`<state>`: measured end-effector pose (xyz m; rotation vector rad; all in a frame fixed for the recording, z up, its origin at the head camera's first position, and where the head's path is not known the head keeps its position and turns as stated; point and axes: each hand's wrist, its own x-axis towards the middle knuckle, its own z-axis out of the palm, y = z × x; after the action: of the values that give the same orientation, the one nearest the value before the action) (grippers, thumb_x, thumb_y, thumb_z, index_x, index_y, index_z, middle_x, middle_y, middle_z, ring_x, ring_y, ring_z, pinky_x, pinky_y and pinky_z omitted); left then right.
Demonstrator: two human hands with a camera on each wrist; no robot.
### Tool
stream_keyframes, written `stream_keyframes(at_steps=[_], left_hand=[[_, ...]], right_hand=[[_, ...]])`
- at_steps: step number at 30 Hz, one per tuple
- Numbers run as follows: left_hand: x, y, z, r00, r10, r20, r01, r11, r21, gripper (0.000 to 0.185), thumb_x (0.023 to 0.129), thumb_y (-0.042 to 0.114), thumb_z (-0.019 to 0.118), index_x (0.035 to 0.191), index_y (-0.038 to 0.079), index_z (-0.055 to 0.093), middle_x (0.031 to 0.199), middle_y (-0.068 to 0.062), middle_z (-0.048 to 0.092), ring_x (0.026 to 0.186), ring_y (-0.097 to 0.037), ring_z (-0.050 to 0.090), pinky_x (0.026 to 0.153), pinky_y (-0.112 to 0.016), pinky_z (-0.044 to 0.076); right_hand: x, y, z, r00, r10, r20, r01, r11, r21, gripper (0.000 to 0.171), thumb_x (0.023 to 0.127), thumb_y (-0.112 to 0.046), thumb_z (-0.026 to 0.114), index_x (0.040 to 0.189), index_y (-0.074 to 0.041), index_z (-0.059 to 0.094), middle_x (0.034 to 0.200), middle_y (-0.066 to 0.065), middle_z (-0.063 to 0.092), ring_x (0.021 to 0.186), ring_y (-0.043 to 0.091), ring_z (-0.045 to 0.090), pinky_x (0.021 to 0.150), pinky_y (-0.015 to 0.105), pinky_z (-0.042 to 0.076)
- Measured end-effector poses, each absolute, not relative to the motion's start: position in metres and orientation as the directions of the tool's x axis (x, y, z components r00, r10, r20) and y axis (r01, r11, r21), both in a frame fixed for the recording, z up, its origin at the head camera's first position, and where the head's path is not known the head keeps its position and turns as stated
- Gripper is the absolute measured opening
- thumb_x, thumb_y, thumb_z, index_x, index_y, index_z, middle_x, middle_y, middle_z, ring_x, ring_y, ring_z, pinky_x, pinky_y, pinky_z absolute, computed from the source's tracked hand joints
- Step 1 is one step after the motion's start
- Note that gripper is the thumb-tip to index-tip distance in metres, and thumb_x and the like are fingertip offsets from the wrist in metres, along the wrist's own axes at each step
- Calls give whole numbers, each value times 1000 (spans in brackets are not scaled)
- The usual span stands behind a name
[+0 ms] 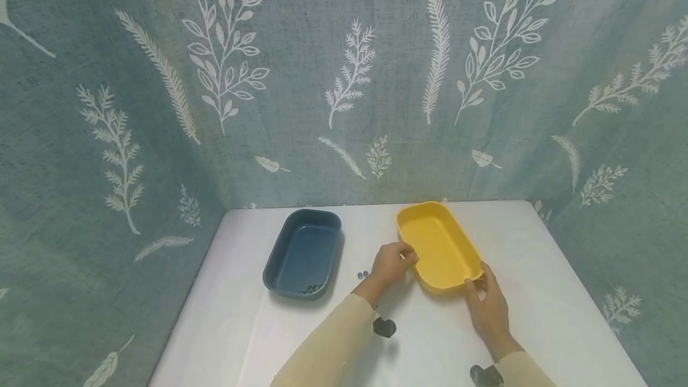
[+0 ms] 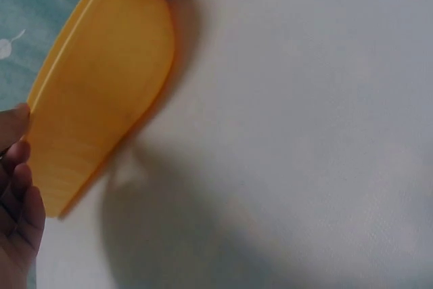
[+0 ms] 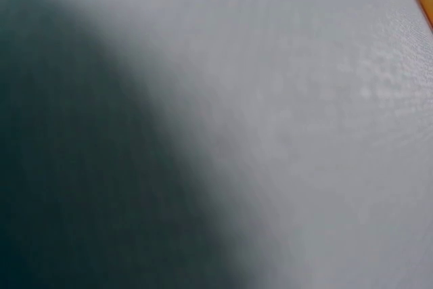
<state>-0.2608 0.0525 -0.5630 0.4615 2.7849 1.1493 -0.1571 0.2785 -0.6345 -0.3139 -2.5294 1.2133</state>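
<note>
A shallow yellow plastic tray with rounded corners lies on the white table, right of centre and angled away from the person. The left hand grips the tray's long left rim, fingers curled over its edge; in the left wrist view the fingers lie against the tray's outer wall. The right hand holds the tray's near right corner, thumb and fingers pinching the rim. The right wrist view shows only blurred table surface and a sliver of yellow at its edge. To the left of the yellow tray, apart from it, sits a dark blue plastic tray of the same shape, with a few small dark beads at its near end. Two small beads lie on the table between the trays, near the left wrist.
</note>
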Motion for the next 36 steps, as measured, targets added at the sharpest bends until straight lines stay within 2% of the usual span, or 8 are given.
stream_keyframes(at_steps=[7, 16, 26, 36], left_hand=[[-262, 53, -566, -949, 315, 24, 244, 682, 689, 26, 82, 36, 65, 100, 19, 68, 96, 12, 66, 73, -2, 53, 64, -18, 45], [-259, 43, -570, -932, 356, 65, 295, 643, 707, 19, 82, 29, 66, 97, 18, 67, 80, 14, 63, 67, -1, 52, 59, -15, 45], [-256, 32, -570, -947, 320, 29, 238, 637, 734, 19, 81, 35, 67, 93, 21, 67, 75, 15, 60, 60, -2, 50, 51, -17, 43], [-255, 25, -572, -944, 329, 42, 256, 642, 723, 17, 80, 38, 67, 91, 24, 67, 77, 16, 60, 61, -2, 49, 52, -16, 42]], right_hand=[[-158, 279, -634, -925, 330, 188, 62, 620, -782, 62, 92, -44, 46, 145, -32, 14, 130, 14, 48, 113, 34, 49, 92, 60, 35], [-158, 279, -635, -927, 339, 161, 85, 608, -789, 63, 92, -46, 46, 144, -35, 13, 132, 14, 47, 116, 35, 47, 95, 59, 32], [-157, 278, -631, -939, 313, 140, 103, 646, -756, 63, 89, -52, 46, 143, -35, 19, 131, 17, 49, 121, 42, 42, 97, 61, 30], [-155, 276, -630, -954, 282, 96, 124, 668, -734, 64, 88, -54, 47, 143, -36, 20, 135, 17, 46, 123, 46, 38, 97, 64, 29]])
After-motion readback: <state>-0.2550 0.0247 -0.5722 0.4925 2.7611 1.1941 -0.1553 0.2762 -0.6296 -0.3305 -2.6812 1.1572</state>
